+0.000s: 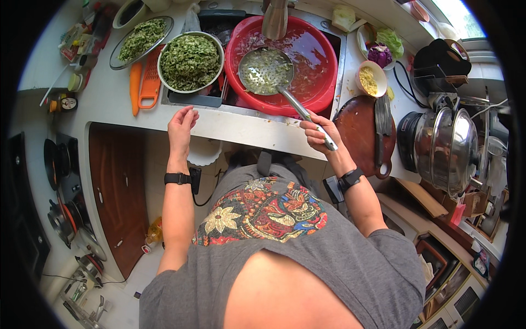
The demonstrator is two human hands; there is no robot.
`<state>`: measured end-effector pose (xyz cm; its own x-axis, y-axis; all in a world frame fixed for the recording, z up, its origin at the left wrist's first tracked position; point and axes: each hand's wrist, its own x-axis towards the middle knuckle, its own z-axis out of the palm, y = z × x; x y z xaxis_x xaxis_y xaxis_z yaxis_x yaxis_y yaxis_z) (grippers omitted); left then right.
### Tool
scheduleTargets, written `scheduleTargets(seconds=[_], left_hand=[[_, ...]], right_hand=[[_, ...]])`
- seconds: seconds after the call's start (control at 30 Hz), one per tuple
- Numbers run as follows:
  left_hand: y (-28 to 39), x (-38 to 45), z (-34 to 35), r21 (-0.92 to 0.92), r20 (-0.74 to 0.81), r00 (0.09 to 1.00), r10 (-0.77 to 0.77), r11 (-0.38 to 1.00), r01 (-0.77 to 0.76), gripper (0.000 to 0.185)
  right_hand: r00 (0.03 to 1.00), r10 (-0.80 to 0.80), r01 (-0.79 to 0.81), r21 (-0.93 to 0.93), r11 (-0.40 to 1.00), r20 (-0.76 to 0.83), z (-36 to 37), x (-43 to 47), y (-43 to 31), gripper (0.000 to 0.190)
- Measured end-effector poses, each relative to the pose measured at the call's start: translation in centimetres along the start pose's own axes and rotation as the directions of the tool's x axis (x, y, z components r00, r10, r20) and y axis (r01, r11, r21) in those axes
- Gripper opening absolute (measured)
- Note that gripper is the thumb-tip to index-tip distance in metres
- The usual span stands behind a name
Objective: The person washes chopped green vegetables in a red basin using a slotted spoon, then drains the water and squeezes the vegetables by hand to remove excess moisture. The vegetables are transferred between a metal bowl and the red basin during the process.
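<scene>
My right hand [320, 132] grips the metal handle of a perforated skimmer [302, 107]. The skimmer's round head is over the left part of a red plastic basin [331, 76], with chopped green bits in it. Cloudy water with floating scraps fills the basin. My left hand [182, 123] hovers at the counter's front edge, fingers curled together, with nothing plainly held. Just beyond it stands a bowl [164, 78] heaped with chopped green vegetable [190, 61]. Left of that bowl lie an orange grater [151, 76] and a carrot [135, 88].
A metal faucet [276, 20] hangs above the basin. More chopped greens sit on a glass lid [167, 31]. At right are a round cutting board [355, 123] with a cleaver [382, 119], a small bowl [372, 79] of yellow bits, a vegetable plate [361, 39] and a glass-lidded pot [444, 150].
</scene>
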<state>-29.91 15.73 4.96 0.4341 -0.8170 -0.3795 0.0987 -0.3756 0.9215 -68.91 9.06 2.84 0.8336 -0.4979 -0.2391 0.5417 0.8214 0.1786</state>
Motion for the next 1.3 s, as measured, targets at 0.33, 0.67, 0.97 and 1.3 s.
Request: scheduleTargets(seconds=[0.33, 0.67, 0.97, 1.3], left_hand=[[-0.1, -0.1, 1.7, 0.072, 0.043, 0.999, -0.033, 0.997, 0.030, 0.027], [-0.3, -0.1, 3.0, 0.080, 0.063, 0.998, -0.030, 0.997, 0.025, 0.026], [-1.1, -0.8, 3.2, 0.086, 0.050, 0.998, -0.036, 0.996, 0.032, 0.027], [-1.6, -1.8, 2.9, 0.122, 0.021, 0.999, -0.040, 0.992, 0.037, 0.030]], right_hand=[[0.999, -0.028, 0.032, 0.199, 0.979, -0.024, 1.3, -1.4, 2.4, 0.025], [0.996, -0.038, 0.066, 0.351, 0.934, -0.084, 2.7, -3.2, 3.0, 0.020], [0.989, -0.081, 0.111, 0.271, 0.956, -0.120, 2.7, -3.8, 1.6, 0.018], [0.986, -0.080, 0.107, 0.192, 0.976, -0.144, 2.5, -1.7, -2.1, 0.027]])
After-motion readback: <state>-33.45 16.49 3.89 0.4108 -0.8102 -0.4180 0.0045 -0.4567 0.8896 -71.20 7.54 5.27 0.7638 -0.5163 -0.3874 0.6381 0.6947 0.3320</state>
